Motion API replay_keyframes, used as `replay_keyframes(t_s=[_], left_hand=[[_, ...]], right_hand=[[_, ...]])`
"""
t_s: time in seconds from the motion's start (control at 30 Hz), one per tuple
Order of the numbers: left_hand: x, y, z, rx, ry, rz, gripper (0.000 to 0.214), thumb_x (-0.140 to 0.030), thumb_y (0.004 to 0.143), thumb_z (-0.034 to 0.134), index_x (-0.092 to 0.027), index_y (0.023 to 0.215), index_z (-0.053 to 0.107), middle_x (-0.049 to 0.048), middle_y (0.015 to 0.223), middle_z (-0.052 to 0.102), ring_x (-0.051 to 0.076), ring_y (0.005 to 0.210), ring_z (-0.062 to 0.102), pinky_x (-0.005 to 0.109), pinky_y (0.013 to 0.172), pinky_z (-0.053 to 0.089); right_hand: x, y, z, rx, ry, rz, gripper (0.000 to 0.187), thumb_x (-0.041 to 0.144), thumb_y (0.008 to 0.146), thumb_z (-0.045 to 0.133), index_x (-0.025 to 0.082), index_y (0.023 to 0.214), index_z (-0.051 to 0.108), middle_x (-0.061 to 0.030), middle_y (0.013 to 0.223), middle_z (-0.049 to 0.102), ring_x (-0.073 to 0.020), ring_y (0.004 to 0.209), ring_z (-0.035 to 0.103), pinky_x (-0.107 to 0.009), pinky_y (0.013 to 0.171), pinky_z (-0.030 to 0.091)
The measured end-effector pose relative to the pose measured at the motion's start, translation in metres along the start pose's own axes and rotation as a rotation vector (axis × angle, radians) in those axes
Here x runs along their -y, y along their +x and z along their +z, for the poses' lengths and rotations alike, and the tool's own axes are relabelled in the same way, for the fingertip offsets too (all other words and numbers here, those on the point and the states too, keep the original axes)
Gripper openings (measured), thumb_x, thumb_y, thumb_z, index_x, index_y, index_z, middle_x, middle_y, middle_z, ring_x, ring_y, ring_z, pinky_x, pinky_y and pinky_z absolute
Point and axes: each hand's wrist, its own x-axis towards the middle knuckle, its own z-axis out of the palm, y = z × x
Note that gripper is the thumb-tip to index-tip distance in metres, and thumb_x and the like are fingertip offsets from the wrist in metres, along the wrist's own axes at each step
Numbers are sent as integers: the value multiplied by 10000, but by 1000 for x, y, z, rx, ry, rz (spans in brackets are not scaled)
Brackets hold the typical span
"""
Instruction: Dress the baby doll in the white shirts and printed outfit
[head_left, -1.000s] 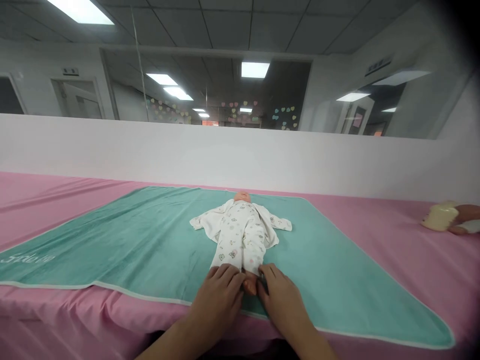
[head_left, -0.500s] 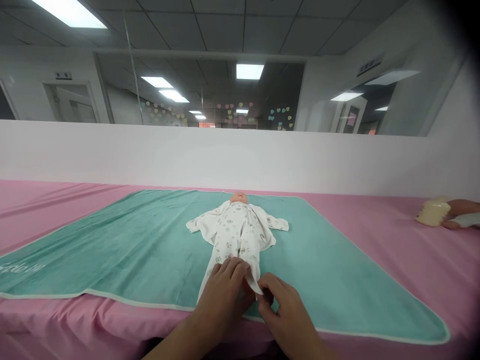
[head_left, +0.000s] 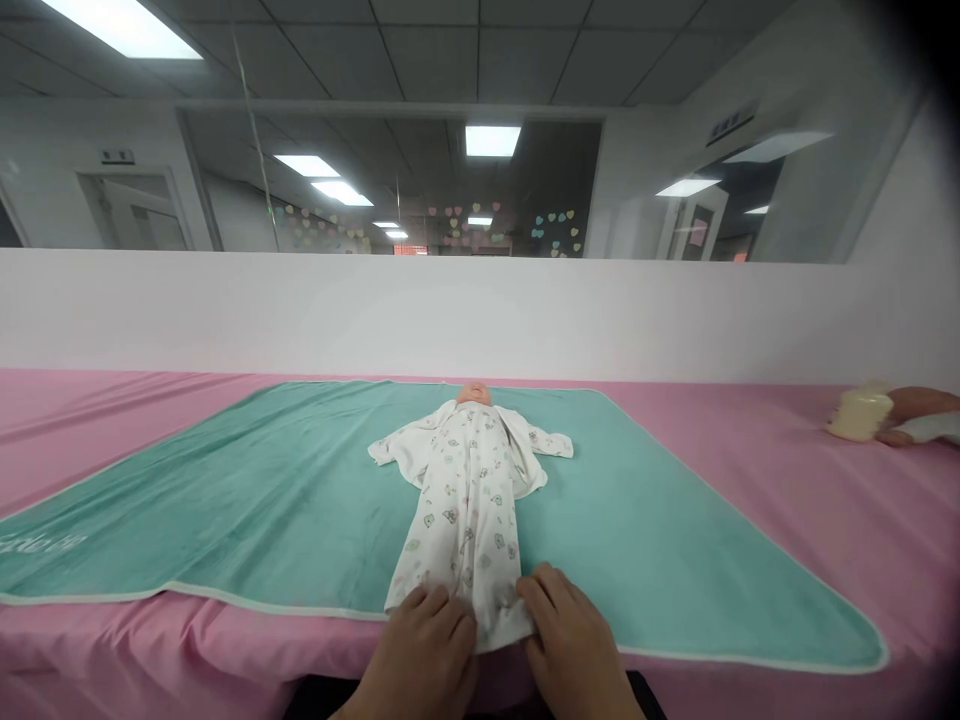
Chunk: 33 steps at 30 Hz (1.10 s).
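A baby doll (head_left: 474, 394) lies on its back on a teal blanket (head_left: 285, 500), dressed in a white patterned romper (head_left: 465, 500) whose legs stretch toward me. My left hand (head_left: 420, 655) grips the hem of the left leg, fingers curled over the cloth. On the right leg's hem rests my right hand (head_left: 574, 650), fingers bent and pinching the fabric at the blanket's near edge. Only the doll's head shows; its feet are hidden under the cloth.
The blanket lies on a pink sheet (head_left: 787, 500) over a long table with a white partition (head_left: 480, 310) behind. At far right, another person's hand (head_left: 919, 415) rests next to a cream bottle (head_left: 859, 413).
Both hands have slid toward me, pulling the romper legs longer and flat. The doll's feet, bare a second ago, are covered now.
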Motion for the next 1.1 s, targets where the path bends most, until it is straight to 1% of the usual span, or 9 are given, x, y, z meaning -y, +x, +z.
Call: replay_keyframes(t_s=[0.17,0.33,0.43,0.5,0.57,0.63,0.73,0.9,1.1], left_hand=[[0,9,-27,-39,-24,44,111,-190,775,483,-199,666,504,22,675,575,174,653,498,330,581,365],[5,26,-40,-37,-158,96,285,-242,842,444,-220,1113,529,79,1177,561,213,1041,514,371,870,412],[18,49,-34,100,-192,-38,260,-302,885,385,-211,860,627,33,821,660,165,777,590,327,779,444],[33,73,-31,152,-210,-205,444,-371,913,303,-189,636,598,10,594,607,144,600,560,292,647,444],[53,100,-27,119,-297,-293,496,-416,929,221,-197,748,627,9,715,655,149,693,592,286,672,451],[77,128,-17,55,-354,-258,444,-447,924,232,-231,1074,590,20,1119,622,174,1035,551,312,877,421],[116,164,12,140,-332,-168,519,-473,915,237,-200,1330,383,40,1447,300,204,1338,233,380,1083,220],[172,199,66,157,-248,-267,538,-437,919,218,-133,1350,326,92,1462,251,234,1358,171,456,1083,200],[214,171,86,-56,-209,-424,494,-352,931,149,-120,1300,381,99,1391,375,200,1298,293,370,1081,231]], right_hand=[[6,-3,-1,22,-3,-282,238,51,645,450,220,808,484,12,706,552,-155,574,495,-281,510,300],[7,1,-12,127,-42,-366,143,137,742,514,210,649,433,50,538,520,-117,453,454,-286,458,222],[6,17,-21,131,75,-224,213,178,812,466,187,607,411,36,548,505,-99,504,461,-266,497,255],[5,38,-27,160,179,-57,242,230,857,433,181,620,417,27,598,505,-96,555,459,-250,530,289],[1,68,-28,152,302,68,255,267,881,402,182,642,433,19,641,505,-103,604,458,-242,577,337],[-7,100,-19,117,437,135,236,270,896,360,188,710,482,6,741,547,-116,705,496,-249,657,390],[-24,143,12,67,494,176,164,254,873,387,194,832,533,-14,903,585,-143,866,520,-296,787,418],[-43,170,70,9,423,138,256,228,813,459,189,1050,547,-67,1214,518,-195,1190,398,-397,1020,305],[-96,165,75,-29,499,300,348,387,841,435,213,1135,506,-65,1270,481,-190,1192,411,-365,1012,317]])
